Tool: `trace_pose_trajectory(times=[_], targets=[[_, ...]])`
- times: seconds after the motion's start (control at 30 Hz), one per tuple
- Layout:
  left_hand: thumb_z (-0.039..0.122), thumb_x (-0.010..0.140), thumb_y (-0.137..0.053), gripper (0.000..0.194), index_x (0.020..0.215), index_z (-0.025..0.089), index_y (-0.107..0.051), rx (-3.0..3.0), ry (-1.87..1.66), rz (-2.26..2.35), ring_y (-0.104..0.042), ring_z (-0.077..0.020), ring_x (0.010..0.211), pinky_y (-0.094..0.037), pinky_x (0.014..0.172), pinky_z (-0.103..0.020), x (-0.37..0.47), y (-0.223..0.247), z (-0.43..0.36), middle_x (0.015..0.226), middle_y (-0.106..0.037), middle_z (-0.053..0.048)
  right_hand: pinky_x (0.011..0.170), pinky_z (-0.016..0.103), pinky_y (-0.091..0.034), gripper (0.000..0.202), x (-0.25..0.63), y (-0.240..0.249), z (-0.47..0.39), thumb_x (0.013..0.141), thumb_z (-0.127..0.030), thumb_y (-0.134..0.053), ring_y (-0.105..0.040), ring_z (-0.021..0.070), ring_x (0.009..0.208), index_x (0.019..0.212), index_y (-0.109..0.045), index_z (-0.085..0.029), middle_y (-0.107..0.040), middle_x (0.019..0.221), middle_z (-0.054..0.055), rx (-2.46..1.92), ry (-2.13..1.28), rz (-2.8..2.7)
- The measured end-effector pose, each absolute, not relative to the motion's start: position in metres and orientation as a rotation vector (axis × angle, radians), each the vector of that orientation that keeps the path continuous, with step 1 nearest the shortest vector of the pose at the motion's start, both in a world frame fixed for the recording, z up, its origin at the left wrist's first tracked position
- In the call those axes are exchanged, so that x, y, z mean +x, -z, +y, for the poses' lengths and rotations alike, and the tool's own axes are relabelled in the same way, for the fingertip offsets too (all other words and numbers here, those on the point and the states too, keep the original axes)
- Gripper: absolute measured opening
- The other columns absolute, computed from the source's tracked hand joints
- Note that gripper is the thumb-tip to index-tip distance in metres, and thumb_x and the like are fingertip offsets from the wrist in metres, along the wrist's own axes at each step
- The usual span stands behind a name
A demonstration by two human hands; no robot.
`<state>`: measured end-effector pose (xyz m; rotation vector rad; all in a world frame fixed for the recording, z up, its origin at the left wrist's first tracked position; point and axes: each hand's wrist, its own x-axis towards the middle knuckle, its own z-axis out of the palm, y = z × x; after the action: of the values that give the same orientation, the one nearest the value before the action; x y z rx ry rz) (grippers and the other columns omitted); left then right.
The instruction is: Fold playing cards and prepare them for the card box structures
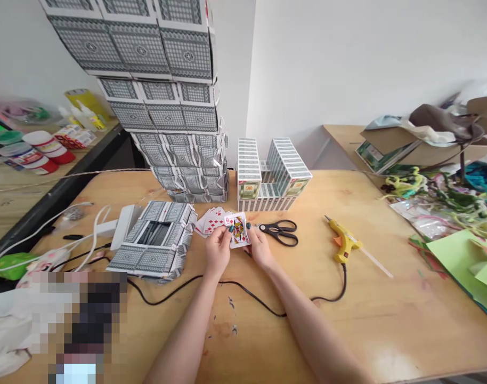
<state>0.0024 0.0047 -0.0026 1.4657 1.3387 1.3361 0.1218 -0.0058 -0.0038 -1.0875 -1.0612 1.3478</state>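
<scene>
Between my two hands a queen of diamonds card [238, 232] is held face up above the wooden table. My left hand [218, 250] pinches its left edge, and my right hand [260, 246] grips the right edge. Behind my left hand, red-suited playing cards [213, 220] lie fanned out. Black-handled scissors [283, 232] rest just right of my right hand, their blades partly hidden by it. A flat structure of folded cards [153, 240] with a rectangular opening lies to the left.
A tall card-covered tower [179, 106] rises behind, beside stacked card boxes [267, 176]. The yellow glue gun [343, 240] lies right, its black cable [263, 304] crossing under my forearms. Green paper [463, 261] and yarn occupy the right edge; white cables [94, 234] lie left.
</scene>
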Motion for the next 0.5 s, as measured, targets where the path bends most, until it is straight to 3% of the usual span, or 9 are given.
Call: trace_pose_trajectory(times=[0.33, 0.5], targets=[[0.031, 0.078, -0.05, 0.026, 0.057, 0.018, -0.04, 1.427, -1.333, 1.357, -0.033, -0.0084, 0.047, -0.029, 0.045, -0.018, 0.0015, -0.0003, 0.0, 0.051, -0.033, 0.006, 0.034, 0.021, -0.021, 0.05, 0.1204, -0.0017, -0.0117, 0.086, -0.061, -0.034, -0.03, 0.0073, 0.03, 0.055, -0.036, -0.022, -0.038, 0.033, -0.006, -1.326, -1.135, -1.28], [0.032, 0.079, -0.049, 0.025, 0.059, 0.018, -0.046, 1.432, -1.33, 1.357, -0.036, -0.009, 0.048, -0.031, 0.046, -0.019, 0.0, 0.0016, 0.0028, 0.052, -0.037, 0.005, 0.044, 0.023, -0.036, 0.048, 0.1234, -0.0005, -0.0106, 0.085, -0.055, -0.041, -0.046, 0.0113, 0.045, 0.056, -0.05, -0.018, -0.051, 0.048, 0.0, -1.277, -1.003, -1.303]])
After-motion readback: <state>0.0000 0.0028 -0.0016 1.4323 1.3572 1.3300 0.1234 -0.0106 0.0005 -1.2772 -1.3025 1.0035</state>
